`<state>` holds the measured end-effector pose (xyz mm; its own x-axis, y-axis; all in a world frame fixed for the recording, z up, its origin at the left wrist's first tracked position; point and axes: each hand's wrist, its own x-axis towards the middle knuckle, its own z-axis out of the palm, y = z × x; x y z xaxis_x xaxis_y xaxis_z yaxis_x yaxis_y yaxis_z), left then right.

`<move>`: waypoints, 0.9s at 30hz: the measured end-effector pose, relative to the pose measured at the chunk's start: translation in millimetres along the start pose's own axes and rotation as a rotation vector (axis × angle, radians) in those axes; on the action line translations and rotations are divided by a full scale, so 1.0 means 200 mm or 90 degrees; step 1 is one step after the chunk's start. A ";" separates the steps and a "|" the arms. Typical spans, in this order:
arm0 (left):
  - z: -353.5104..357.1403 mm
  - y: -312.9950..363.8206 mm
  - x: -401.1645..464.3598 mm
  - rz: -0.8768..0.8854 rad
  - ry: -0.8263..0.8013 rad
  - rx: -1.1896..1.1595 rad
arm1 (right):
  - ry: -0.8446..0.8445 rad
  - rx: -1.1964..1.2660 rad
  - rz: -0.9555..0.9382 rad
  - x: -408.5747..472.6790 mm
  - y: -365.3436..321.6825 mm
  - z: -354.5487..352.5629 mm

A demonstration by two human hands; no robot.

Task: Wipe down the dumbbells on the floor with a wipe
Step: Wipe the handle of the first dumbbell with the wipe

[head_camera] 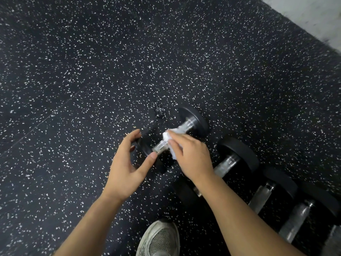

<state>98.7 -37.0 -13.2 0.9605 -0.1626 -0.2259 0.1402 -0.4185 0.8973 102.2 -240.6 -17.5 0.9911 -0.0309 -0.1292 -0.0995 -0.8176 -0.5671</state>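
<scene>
The right hand (pixel 191 156) hides most of the wipe (pixel 168 138); the last dumbbell (pixel 334 239) (bottom right) and the shoe (pixel 159 239) are cut off by the edge.

Black rubber floor (pixel 92 71) flecked white, faint tile seams; pale wall (pixel 313 17) at upper right corner

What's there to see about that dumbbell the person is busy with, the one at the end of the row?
The dumbbell lies on its side on the speckled black floor, farthest in a row of similar ones. It has two round black heads, rubbery in look, joined by a shiny metal handle. The right hand holds a white wipe against the handle's middle. The left hand curves around the nearer head, thumb tip by the handle's end; whether it grips firmly is unclear.
</scene>
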 end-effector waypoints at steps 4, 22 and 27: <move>0.00 -0.01 0.00 -0.004 -0.005 0.006 | 0.096 -0.015 0.139 0.01 0.01 -0.04; 0.03 -0.01 -0.04 0.054 -0.070 0.076 | 0.046 -0.030 0.098 -0.06 0.02 -0.04; 0.03 -0.01 -0.03 0.058 -0.054 0.058 | -0.118 -0.006 -0.054 -0.11 0.01 0.00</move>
<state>91.8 -40.7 -15.0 0.9438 -0.2771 -0.1803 0.0276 -0.4775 0.8782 80.6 -242.4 -16.3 0.9625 0.1437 -0.2301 -0.0152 -0.8182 -0.5747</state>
